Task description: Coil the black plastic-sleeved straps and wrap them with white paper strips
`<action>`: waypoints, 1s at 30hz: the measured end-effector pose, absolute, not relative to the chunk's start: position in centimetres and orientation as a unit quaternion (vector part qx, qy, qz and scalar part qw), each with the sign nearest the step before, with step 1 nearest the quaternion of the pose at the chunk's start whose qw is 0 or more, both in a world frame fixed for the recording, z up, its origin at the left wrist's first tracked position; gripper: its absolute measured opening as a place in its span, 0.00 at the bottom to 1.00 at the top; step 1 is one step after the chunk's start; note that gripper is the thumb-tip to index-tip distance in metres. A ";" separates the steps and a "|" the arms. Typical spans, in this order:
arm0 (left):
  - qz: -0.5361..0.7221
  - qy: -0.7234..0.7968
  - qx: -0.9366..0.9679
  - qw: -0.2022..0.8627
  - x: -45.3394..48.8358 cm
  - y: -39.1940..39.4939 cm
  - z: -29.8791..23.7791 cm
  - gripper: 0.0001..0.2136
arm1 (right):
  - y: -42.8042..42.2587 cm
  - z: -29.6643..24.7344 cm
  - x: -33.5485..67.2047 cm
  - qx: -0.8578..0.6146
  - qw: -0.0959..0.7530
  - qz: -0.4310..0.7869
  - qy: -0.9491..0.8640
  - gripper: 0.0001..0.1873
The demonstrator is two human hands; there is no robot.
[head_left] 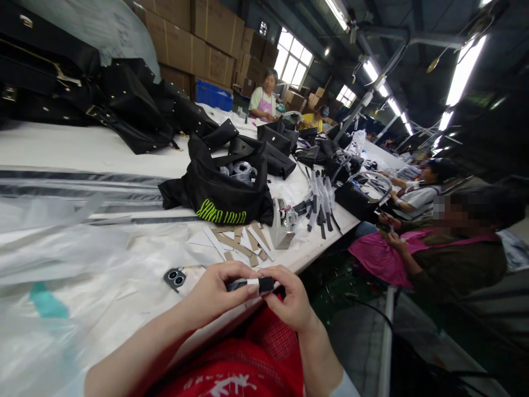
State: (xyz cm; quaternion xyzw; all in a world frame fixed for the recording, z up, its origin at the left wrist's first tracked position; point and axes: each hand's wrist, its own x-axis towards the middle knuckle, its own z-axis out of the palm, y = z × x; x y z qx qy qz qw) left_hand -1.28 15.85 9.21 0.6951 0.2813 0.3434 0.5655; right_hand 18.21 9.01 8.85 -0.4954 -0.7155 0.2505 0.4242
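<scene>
My left hand (215, 292) and my right hand (291, 298) meet over my lap at the table's near edge. Both pinch the same short black strap piece with a white paper band (254, 284) around it. The left fingers curl over its left end, the right fingers close on its right end. A small black metal piece with two round holes (176, 277) lies on the table just left of my left hand. Cardboard and white paper strips (237, 240) lie in a loose pile beyond my hands.
A black bag with yellow-green lettering (219, 193) lies behind the strips, beside a pile of black straps (318, 207). More black bags (124, 105) are heaped at the far left. Clear plastic sheeting (61, 259) covers the near table. Co-workers (433, 248) sit along the right side; another (263, 99) stands far off.
</scene>
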 end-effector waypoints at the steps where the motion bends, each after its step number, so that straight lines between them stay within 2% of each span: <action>1: 0.345 0.276 0.699 0.562 -1.3 15.8 9.3 0.08 | 9.0 8.9 18.3 -0.497 0.422 0.247 -0.716 0.22; 11: 0.379 0.258 0.740 0.492 -1.9 15.5 8.5 0.06 | 8.3 8.8 17.8 -0.506 0.410 0.252 -0.716 0.20; 13: 0.382 0.263 0.720 0.516 -1.9 15.3 8.3 0.09 | 8.2 8.9 17.8 -0.513 0.410 0.251 -0.711 0.20; 16: 0.390 0.271 0.681 0.558 -1.6 14.8 8.1 0.21 | 8.2 8.8 17.9 -0.527 0.408 0.255 -0.701 0.22; 18: 0.395 0.285 0.677 0.552 -1.4 14.5 7.8 0.24 | 8.2 8.7 17.7 -0.535 0.404 0.268 -0.692 0.25; 22: 0.405 0.320 0.725 0.455 -1.7 14.4 6.7 0.22 | 8.4 7.5 16.4 -0.562 0.377 0.308 -0.668 0.20; 26: 0.438 0.356 0.751 0.343 -3.3 14.9 6.0 0.20 | 9.9 6.3 15.0 -0.592 0.344 0.331 -0.650 0.04; 28: 0.475 0.380 0.743 0.279 -4.5 15.1 6.2 0.21 | 11.9 7.0 14.7 -0.595 0.336 0.278 -0.675 0.02; 30: 0.502 0.400 0.728 0.241 -5.5 15.3 6.6 0.22 | 14.9 9.0 14.7 -0.582 0.356 0.176 -0.709 0.07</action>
